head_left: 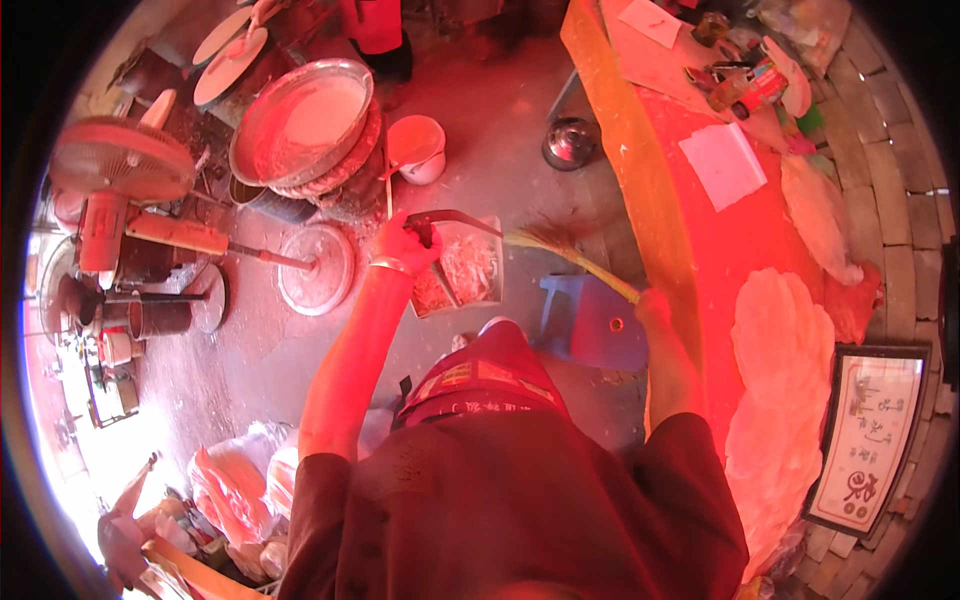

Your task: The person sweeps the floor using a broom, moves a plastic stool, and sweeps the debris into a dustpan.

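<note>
Mid-frame, the left hand (405, 243) is gripping the dustpan (462, 268) handle while the right hand (655, 305) is clasping the broom (560, 250); sweeping low toward the pan's lip seems best.

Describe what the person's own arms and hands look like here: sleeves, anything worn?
Both forearms are bare and no gloves show. Short dark sleeves end above the elbows. The left hand has a thin, light bangle at the wrist. The right hand shows nothing worn. Strong red light tints the whole view, so true colours are uncertain.
</note>
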Available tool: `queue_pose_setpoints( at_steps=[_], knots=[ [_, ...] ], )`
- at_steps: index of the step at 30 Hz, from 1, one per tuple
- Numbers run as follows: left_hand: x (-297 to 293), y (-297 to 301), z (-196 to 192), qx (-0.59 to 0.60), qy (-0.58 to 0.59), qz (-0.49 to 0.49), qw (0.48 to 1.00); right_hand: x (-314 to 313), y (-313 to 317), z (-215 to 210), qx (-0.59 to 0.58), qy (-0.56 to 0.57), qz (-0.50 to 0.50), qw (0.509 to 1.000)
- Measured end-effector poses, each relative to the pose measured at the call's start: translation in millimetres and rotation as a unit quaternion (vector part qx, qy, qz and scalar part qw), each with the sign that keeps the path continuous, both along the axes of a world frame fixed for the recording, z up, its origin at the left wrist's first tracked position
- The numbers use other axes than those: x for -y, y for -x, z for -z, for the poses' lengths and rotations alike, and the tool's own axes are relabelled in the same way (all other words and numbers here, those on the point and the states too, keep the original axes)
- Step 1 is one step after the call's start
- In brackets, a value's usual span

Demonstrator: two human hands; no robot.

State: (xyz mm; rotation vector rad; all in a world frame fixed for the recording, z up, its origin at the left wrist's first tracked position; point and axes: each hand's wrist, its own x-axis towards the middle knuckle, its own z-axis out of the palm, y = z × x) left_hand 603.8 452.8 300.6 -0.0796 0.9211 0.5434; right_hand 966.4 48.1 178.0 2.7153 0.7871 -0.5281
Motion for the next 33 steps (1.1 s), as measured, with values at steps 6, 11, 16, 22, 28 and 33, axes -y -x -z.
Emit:
queue_pose_setpoints(
  at_steps=[6,11,16,22,28,33],
  knots=[
    [-52.1,-51.8,-22.7,-0.014,0.016,0.021,1.000,15.9,-43.7,62.5,0.050,-0.059,-0.029,0.997],
    [-115.0,-119.4,-1.3,0.037,0.001,0.086,0.996,106.2,-79.4,137.0,-0.089,-0.049,0.011,0.995],
    [-155.1,-156.3,-11.3,0.018,-0.049,0.110,0.993,-34.5,-84.5,14.1,-0.345,-0.166,0.380,0.842],
    [-201.9,-209.2,-2.6,0.021,-0.032,0.119,0.992,-20.5,-105.7,-19.1,-0.310,-0.109,0.355,0.875],
    [-197.0,-249.1,-14.2,-0.025,-0.042,0.126,0.991,-18.7,-42.0,-3.1,-0.061,-0.066,0.205,0.975],
    [-214.8,-269.6,-3.8,0.052,-0.044,0.159,0.985,-7.6,-38.3,88.7,-0.112,-0.129,0.236,0.957]
  ],
)
